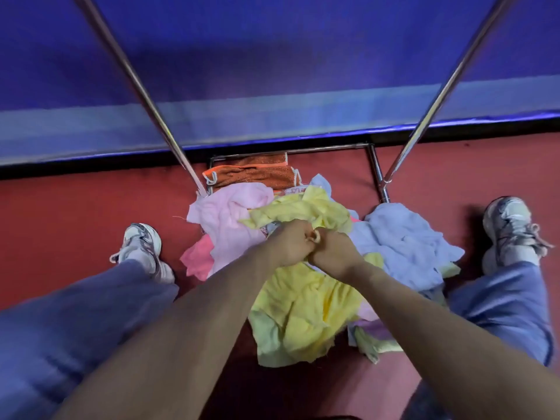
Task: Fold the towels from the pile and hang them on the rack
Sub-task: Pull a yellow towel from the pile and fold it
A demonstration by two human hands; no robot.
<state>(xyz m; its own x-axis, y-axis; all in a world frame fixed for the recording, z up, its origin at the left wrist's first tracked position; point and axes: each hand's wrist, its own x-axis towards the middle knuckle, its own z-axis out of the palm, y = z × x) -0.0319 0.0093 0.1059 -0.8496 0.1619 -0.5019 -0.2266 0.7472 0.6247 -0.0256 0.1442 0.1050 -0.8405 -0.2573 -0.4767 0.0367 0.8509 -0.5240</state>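
A pile of towels lies on the red floor between my feet. A crumpled yellow towel (306, 207) sits on top of it, and both hands grip its near edge. My left hand (289, 245) and my right hand (331, 253) are fists pressed side by side over the pile's middle. Around them lie a pale pink towel (227, 216), a light blue towel (403, 241) and a larger yellow towel (300, 313). The metal rack (145, 92) rises in two slanted poles left and right. An orange towel (257, 174) hangs folded on its low bar.
A blue wall (272, 56) stands right behind the rack. My left shoe (142, 247) and right shoe (509, 228) flank the pile on the red floor (75, 207). The rack's base frame (375, 171) lies on the floor behind the pile.
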